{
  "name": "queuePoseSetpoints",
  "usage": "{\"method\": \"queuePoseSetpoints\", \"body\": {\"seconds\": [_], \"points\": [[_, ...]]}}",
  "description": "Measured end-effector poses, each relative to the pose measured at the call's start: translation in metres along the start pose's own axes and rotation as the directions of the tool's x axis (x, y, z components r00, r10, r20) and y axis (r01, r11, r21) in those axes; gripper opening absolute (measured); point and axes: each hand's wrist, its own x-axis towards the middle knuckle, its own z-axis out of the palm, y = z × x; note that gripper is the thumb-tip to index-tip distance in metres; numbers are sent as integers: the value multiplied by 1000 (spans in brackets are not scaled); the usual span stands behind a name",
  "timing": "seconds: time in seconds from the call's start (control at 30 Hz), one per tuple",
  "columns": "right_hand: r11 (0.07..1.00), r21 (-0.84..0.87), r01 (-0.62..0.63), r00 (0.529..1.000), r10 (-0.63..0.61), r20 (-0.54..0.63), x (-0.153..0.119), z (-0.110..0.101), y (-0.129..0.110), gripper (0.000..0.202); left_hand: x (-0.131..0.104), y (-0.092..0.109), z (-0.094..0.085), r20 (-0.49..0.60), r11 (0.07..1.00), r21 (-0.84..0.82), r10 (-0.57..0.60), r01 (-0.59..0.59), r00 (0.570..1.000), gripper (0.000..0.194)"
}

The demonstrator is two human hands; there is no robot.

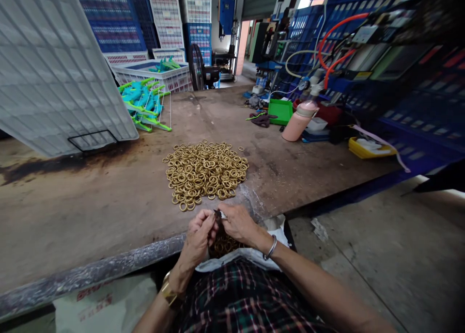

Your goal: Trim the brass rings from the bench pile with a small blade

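Both hands meet over the table's front edge, just in front of a pile of brass-coloured rings [207,170]. My left hand [199,233] is closed, its thumb and fingers pinched at a small dark item [218,214]. From the other side my right hand [238,221] closes round something too hidden to name, with a bit of white showing at its fingers. Below them, a white bag [250,256] lies open on the lap with more rings [223,245] inside.
A pale ribbed panel [61,66] leans at the left, beside teal and green plastic pieces [145,103]. Towards the right stand a pink bottle [298,123], a green tray [280,111] and a yellow tray [370,149]. Stacked crates [167,20] and a fan [196,66] are behind.
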Motion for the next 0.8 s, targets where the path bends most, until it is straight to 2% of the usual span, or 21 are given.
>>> {"method": "queuePoseSetpoints", "body": {"seconds": [0.2, 0.33, 0.4, 0.5, 0.6, 0.73, 0.8], "points": [[991, -131, -10, 997, 20, 79, 2, -3, -5, 24, -1, 0, -1, -41, 994, 104, 23, -19, 999, 37], [994, -111, 24, 983, -3, 185, 3, -6, -6, 26, -2, 1, 0, -50, 977, 198, 88, -77, 995, 39], [993, -113, 19, 979, 5, 202, 3, -7, -2, 27, -5, 1, 0, -29, 968, 226, 121, -111, 992, 39], [981, -176, -82, 979, 112, 171, 5, -7, 8, 27, -11, 2, 3, 54, 971, 199, 125, -134, 991, 36], [960, -200, -197, 972, 218, 91, 6, -6, 22, 27, -13, 2, 7, 135, 995, 62, 72, -81, 988, 31], [946, -161, -280, 959, 268, -92, 10, -5, 37, 28, -6, 1, 7, 101, 990, -138, 16, -2, 995, 31], [941, -168, -294, 954, 277, -118, 13, -4, 41, 28, -3, 0, 5, 66, 981, -192, -12, 24, 998, 30]]}}
